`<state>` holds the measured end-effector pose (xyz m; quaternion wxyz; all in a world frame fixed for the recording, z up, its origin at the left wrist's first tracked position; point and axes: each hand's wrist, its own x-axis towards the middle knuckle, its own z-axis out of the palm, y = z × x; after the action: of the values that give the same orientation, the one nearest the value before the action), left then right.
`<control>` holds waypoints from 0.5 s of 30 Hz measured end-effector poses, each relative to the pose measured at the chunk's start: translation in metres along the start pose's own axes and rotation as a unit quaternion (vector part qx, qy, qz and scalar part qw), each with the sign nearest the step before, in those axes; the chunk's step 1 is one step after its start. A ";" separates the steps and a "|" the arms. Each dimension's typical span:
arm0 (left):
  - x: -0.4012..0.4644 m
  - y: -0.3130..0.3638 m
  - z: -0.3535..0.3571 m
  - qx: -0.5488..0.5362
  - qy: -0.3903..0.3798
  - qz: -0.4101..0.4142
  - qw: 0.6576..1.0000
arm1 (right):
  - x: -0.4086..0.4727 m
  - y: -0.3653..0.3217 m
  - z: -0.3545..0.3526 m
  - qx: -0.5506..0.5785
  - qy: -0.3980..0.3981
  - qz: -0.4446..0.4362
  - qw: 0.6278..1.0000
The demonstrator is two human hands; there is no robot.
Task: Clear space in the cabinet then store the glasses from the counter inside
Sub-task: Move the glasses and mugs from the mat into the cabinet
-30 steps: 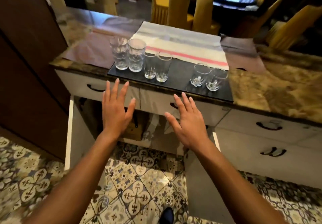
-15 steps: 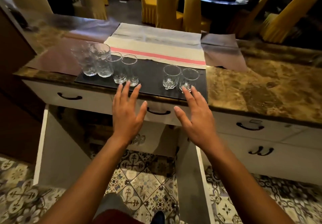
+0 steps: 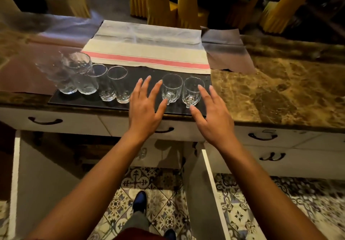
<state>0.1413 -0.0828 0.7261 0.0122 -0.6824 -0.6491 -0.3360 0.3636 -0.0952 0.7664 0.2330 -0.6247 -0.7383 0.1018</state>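
Several clear glasses stand in a row on a black mat (image 3: 89,102) on the marble counter. Two small handled glass mugs, the left mug (image 3: 171,87) and the right mug (image 3: 192,92), stand at the row's right end. My left hand (image 3: 144,109) is open with fingers spread, its thumb next to the left mug's handle. My right hand (image 3: 212,114) is open too, fingers reaching past the right mug's right side. Two plain tumblers (image 3: 113,84) and two textured tumblers (image 3: 74,73) stand further left. Below, both cabinet doors (image 3: 211,180) hang open; the cabinet's inside (image 3: 104,150) is dark.
A striped cloth (image 3: 149,49) lies behind the mat. Drawers with black handles (image 3: 262,137) line the counter front. Yellow-covered chairs (image 3: 162,2) and a dark table stand beyond the counter. Patterned floor tiles and my shoes show below.
Both hands rose from in front of the open cabinet to the counter and reached forward to the two mugs. The view moved closer to the counter.
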 end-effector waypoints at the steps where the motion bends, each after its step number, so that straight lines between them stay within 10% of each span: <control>1: 0.006 -0.002 0.003 0.002 -0.007 0.005 1.000 | 0.005 0.000 0.004 -0.007 0.001 0.008 1.000; 15: 0.046 -0.020 0.030 -0.069 -0.117 0.042 0.990 | 0.051 -0.004 0.040 -0.023 0.034 0.092 0.995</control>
<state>0.1339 -0.0261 0.7165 -0.0972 -0.7427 -0.5923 -0.2967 0.3358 -0.0405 0.7443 0.2325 -0.6986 -0.6714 0.0845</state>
